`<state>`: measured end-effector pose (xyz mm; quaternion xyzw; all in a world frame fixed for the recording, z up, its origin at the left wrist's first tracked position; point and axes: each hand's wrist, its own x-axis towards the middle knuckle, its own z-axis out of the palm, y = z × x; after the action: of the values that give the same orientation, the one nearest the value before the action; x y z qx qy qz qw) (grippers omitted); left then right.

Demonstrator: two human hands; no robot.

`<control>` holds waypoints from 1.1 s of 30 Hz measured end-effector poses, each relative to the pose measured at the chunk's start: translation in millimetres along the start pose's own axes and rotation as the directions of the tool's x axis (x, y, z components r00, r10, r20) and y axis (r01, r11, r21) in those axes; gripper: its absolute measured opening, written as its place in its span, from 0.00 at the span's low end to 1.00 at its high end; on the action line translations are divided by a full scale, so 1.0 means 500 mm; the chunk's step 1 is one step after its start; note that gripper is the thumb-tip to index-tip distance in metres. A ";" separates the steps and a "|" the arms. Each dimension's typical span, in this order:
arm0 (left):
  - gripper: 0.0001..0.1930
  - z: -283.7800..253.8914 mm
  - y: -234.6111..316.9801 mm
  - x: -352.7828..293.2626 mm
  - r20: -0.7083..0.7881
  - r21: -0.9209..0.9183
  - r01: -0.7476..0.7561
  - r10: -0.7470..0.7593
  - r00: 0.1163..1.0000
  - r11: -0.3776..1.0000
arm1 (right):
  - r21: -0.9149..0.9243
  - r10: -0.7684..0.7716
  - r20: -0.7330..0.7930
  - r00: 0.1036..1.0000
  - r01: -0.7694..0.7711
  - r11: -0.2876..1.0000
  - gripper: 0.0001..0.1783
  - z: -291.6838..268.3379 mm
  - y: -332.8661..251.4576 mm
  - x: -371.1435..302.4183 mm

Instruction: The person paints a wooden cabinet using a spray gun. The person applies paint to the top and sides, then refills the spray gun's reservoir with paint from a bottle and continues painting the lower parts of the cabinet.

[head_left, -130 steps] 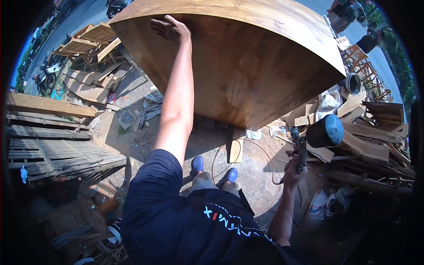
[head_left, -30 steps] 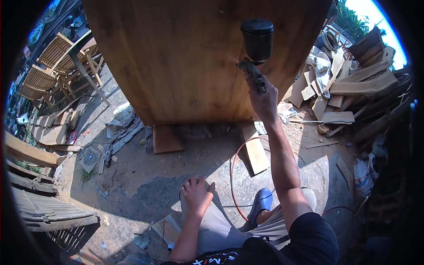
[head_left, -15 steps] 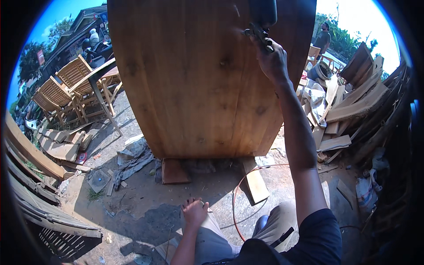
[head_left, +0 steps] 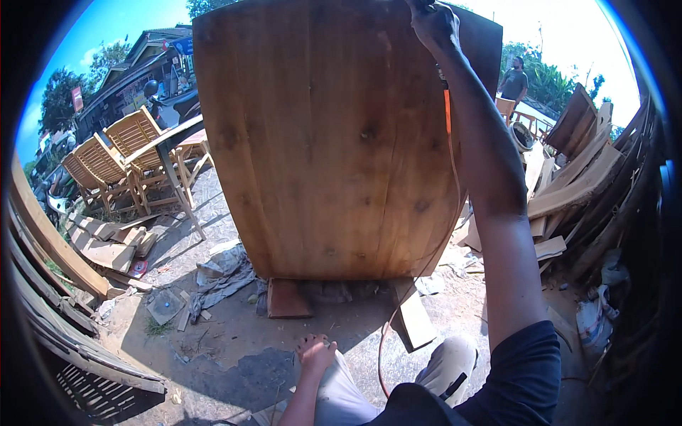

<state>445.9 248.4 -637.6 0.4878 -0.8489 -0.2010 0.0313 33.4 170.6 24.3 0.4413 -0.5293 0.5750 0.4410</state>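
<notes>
Uneven ground (head_left: 227, 334) lies around you, half in shadow. Your left hand (head_left: 316, 350) rests loosely on your knee (head_left: 335, 387); well apart, your raised right hand (head_left: 437, 32) is wrapped around a spray gun (head_left: 428, 6), mostly cut off by the top edge. Its orange hose (head_left: 448, 117) drops away below. Beyond both hands stands a wooden panel (head_left: 327, 156), its right side partly hidden by your forearm (head_left: 490, 142). Chairs (head_left: 131, 135) stand farther left.

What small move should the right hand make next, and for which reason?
I would probably lower the right hand slightly: it is raised near the top edge of the wooden panel, and most of this face lies below it. The orange hose hangs under that hand, in front of the panel.
</notes>
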 end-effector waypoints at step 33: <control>0.19 -0.070 0.015 -0.065 -0.138 -0.107 -0.138 0.122 0.983 0.985 | -0.306 0.665 0.376 0.646 -0.590 0.747 0.24 -0.167 0.077 -1.100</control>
<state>465.4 268.1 -598.1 0.4408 -0.8620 -0.2150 0.1282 114.6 230.1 -524.3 0.3175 -0.7814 0.5264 0.1074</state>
